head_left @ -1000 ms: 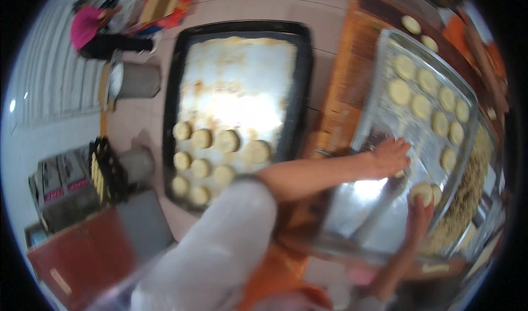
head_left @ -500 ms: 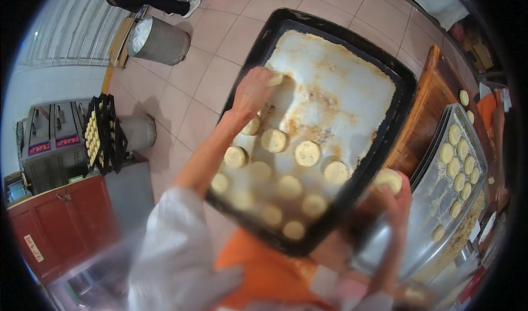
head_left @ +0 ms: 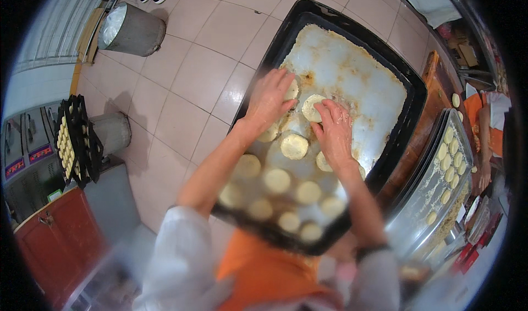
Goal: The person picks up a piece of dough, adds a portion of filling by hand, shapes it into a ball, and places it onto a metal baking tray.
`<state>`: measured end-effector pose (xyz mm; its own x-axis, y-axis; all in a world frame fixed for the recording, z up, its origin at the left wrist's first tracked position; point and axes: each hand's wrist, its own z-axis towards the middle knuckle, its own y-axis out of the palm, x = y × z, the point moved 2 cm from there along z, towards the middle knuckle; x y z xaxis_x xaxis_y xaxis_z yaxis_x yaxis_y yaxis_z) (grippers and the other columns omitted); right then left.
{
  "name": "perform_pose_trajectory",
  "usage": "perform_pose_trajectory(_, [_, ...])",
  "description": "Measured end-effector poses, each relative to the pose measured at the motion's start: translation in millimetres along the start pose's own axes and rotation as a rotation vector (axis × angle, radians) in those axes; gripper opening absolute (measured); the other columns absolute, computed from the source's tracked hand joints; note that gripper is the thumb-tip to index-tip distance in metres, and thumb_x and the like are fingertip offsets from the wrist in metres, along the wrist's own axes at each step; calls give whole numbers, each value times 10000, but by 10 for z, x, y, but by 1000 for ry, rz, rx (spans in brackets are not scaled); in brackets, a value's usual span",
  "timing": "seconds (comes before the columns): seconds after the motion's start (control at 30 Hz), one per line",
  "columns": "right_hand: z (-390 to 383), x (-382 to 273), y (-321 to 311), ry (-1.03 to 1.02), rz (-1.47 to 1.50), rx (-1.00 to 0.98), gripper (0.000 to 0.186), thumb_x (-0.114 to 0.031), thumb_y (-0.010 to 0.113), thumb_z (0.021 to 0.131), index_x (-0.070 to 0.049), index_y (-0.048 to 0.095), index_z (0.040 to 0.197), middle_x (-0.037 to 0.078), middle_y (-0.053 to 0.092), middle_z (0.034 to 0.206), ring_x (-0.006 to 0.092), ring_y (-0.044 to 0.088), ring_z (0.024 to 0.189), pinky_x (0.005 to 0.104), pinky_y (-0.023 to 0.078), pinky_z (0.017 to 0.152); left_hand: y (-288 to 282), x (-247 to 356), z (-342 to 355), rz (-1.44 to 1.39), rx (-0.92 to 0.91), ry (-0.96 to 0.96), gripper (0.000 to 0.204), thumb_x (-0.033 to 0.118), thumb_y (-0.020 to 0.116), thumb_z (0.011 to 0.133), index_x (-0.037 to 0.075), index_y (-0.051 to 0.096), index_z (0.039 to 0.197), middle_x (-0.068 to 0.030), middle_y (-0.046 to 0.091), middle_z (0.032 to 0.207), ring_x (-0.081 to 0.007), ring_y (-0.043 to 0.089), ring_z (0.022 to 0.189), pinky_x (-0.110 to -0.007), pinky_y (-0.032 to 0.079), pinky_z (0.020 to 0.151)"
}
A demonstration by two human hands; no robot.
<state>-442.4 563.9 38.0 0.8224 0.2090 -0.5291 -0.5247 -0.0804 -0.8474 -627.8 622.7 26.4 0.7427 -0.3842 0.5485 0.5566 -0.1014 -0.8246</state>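
A large black-rimmed baking tray (head_left: 352,63) lies tilted in front of me, with several round, pale, flat dough cakes in its nearer half. My left hand (head_left: 269,99) is at the tray's left side, its fingers curled against the edge of one dough cake (head_left: 292,89). Just to the right, my right hand (head_left: 334,129) grips another dough cake (head_left: 312,108) between thumb and fingers, low over the tray surface. Below the hands sits a further dough cake (head_left: 294,146); one beside it is partly covered by my right hand. The nearest cakes are blurred.
At right, a metal tray (head_left: 421,201) of smaller dough rounds stands by a wooden board (head_left: 437,85). Another person's arm (head_left: 484,140) shows beyond it. To the left are a grey bin (head_left: 137,30), a black rack of dough pieces (head_left: 82,140) and a red cabinet (head_left: 60,245).
My right hand has brought a dough cake from beside the tray's right edge to its middle. My left hand has shifted slightly right and down. A person's arm now shows at right.
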Motion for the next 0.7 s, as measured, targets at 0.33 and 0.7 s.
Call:
perform_pose_trajectory(0.33, [10,24,30,116,172,-8,602,-93,641,779,-21,383,1318,209,384,1360,382,377,1242,446,307,1044,-106,41,39,88,-78,27,585,142,722,723,21,486,1244,-170,470,1299,-337,423,1226,-399,366,1001])
perform_pose_trajectory(0.7, [-2081,1707,-1638,387,136,513,459,-37,633,796,-48,499,1235,160,509,1254,350,458,1186,437,360,1009,-1,339,42,306,-67,218,521,53,616,807,23,446,1299,-206,394,1374,-388,361,1278,-465,298,1057])
